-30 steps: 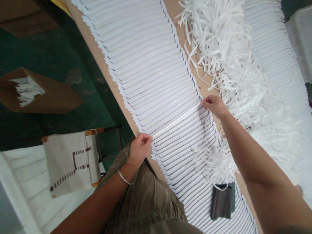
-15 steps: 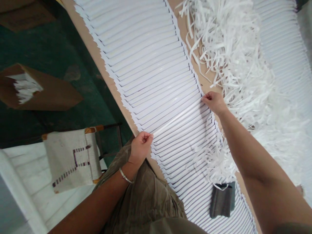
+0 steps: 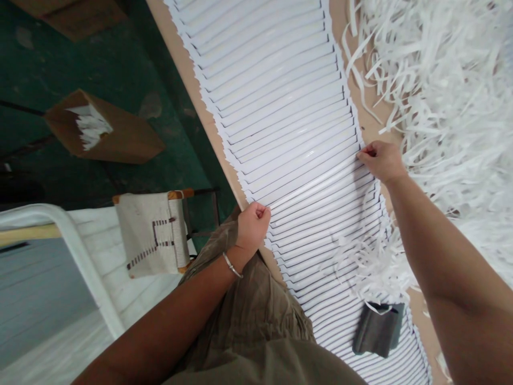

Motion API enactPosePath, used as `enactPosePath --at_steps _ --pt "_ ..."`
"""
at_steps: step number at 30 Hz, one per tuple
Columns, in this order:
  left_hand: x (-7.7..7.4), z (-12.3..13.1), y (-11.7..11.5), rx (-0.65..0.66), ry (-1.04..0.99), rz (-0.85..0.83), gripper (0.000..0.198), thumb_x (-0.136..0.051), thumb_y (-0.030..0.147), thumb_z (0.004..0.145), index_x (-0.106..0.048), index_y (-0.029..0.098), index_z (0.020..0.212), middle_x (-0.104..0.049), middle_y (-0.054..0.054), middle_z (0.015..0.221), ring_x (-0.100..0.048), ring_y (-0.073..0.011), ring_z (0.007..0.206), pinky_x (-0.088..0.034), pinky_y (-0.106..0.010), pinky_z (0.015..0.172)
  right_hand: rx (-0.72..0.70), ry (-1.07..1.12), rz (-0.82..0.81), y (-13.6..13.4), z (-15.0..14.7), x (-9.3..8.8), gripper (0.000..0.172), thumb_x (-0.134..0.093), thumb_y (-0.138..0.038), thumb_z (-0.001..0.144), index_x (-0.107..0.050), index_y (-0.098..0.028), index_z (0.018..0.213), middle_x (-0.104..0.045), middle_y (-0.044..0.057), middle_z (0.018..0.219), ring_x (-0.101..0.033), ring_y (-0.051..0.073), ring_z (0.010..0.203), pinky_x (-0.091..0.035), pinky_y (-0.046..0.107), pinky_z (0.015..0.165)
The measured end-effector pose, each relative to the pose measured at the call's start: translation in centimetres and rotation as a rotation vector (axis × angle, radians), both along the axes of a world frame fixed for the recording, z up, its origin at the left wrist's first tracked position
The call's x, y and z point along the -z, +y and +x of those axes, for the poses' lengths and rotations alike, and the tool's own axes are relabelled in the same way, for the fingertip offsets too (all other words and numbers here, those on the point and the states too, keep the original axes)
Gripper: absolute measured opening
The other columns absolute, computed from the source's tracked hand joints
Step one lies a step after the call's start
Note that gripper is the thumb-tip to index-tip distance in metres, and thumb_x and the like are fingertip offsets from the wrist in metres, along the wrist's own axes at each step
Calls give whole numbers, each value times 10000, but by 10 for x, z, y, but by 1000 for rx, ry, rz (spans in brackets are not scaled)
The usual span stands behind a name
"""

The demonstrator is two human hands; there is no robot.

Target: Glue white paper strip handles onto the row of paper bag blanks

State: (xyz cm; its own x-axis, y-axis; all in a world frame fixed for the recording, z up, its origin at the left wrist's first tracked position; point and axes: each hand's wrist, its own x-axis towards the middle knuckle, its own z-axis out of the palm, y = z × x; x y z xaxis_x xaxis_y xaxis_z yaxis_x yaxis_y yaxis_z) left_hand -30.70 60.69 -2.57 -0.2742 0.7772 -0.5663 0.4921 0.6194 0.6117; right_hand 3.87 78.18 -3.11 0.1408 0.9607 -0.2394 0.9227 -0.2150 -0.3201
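Observation:
A long row of overlapping white sheets (image 3: 276, 96) with dark edge lines runs down the table. My left hand (image 3: 254, 227), closed in a pinch at the row's near edge, holds one end of a thin white strip (image 3: 315, 181). The strip's other end is pinched by my right hand (image 3: 383, 160) at the far edge of the row. Stretched nearly straight, the strip lies across the sheets or just above them; I cannot tell which. Loose white strips (image 3: 374, 262) lie on the row below my right hand, beside a dark grey folded piece (image 3: 379, 329).
A big heap of white strips (image 3: 449, 80) covers the table's right side. Left of the brown table edge (image 3: 212, 128), a cardboard box (image 3: 132, 141) holding white pieces stands on the green floor. Near my left arm are a woven-seat stool (image 3: 148, 235) and a white curved frame (image 3: 86, 262).
The view has shifted, so the table, box and stool appear further right. Both hands keep their pinch on the strip, at about the same place on the row.

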Motion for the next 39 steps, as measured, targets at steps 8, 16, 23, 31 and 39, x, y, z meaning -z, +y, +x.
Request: enactPosePath --at_steps 8,16,23,31,39 --pt "1 2 3 68 91 -31 173 -597 244 856 -544 217 694 -681 -5 718 -644 -167 723 -450 -263 725 -11 -22 1 1 3 4 148 -675 -305 748 -707 -164 783 -669 53 674 -577 192 630 -439 309 622" --pt "2 2 6 270 272 -72 191 -541 346 928 -568 225 783 -687 -41 763 -664 -214 797 -448 -289 747 31 -189 31 -8 -7 -7 195 -654 -325 801 -678 -174 922 -684 91 815 -602 242 765 -449 346 720" --pt "-9 -13 -7 321 173 52 119 -542 266 923 -570 219 1028 -634 2 702 -642 -197 699 -414 -274 680 -301 -81 -261 -118 -18 -60 399 -536 -510 952 -596 -211 694 -614 44 678 -550 185 647 -365 300 645" --pt "-43 22 -29 624 -239 269 194 -481 251 963 -620 209 1091 -687 -69 1009 -652 -182 846 -489 -284 770 -505 -76 -293 -233 -78 -63 232 -500 -287 995 -662 -203 852 -679 101 960 -623 220 895 -430 324 799" --pt "-63 41 -25 715 -328 172 137 -557 244 927 -672 189 979 -714 -86 929 -676 -224 873 -510 -319 778 -414 284 -469 -203 -128 -82 51 -587 -223 892 -622 -194 916 -700 38 799 -629 169 725 -394 253 665"
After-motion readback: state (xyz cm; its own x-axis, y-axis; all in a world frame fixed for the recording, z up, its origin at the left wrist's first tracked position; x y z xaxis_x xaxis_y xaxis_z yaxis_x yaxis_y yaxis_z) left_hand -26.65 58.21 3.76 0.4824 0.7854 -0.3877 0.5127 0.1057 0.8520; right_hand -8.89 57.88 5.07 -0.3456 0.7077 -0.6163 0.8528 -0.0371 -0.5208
